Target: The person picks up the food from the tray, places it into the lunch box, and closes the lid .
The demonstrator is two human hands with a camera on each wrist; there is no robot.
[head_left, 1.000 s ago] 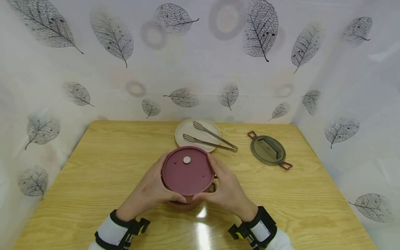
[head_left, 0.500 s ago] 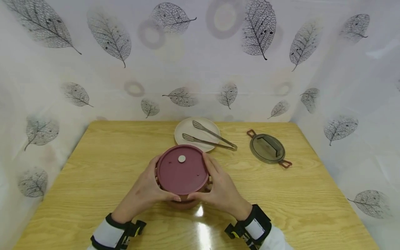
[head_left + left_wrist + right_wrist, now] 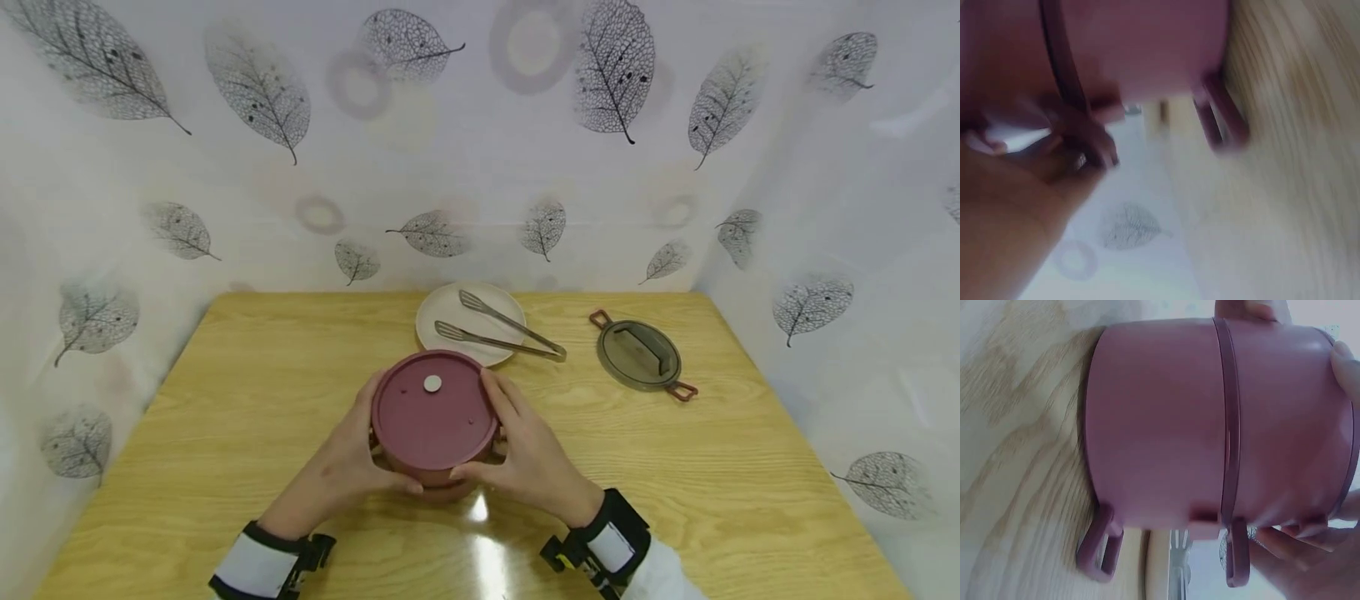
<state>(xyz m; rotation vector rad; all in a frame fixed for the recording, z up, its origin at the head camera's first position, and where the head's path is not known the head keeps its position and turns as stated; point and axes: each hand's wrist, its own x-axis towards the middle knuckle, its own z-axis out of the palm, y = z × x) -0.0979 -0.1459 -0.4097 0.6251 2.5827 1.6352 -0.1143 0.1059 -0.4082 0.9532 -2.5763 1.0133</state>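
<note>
A maroon stacking lunch box stands near the middle of the table. Its upper tier point(image 3: 438, 425), with a pale round button on top, sits over the lower tier point(image 3: 1154, 425); in the right wrist view their rims meet along a band. My left hand point(image 3: 348, 467) grips the upper tier's left side, thumb along the front. On the other side my right hand point(image 3: 528, 454) holds it, thumb at the front and fingers round the wall. Loop clips point(image 3: 1100, 544) hang outward from both tiers. Motion blurs the left wrist view, where the lower wall point(image 3: 1147, 50) shows.
Behind the box lies a pale round plate point(image 3: 431, 312) with metal tongs point(image 3: 517, 342) across it, their joined end past its rim. A round grey lid point(image 3: 633, 362) with a dark handle and two reddish loop clips rests to the right. A leaf-print curtain point(image 3: 480, 167) surrounds the table.
Both hands have shifted the upper tier slightly left over the lower tier, keeping their grip. The plate, tongs and grey lid keep their places.
</note>
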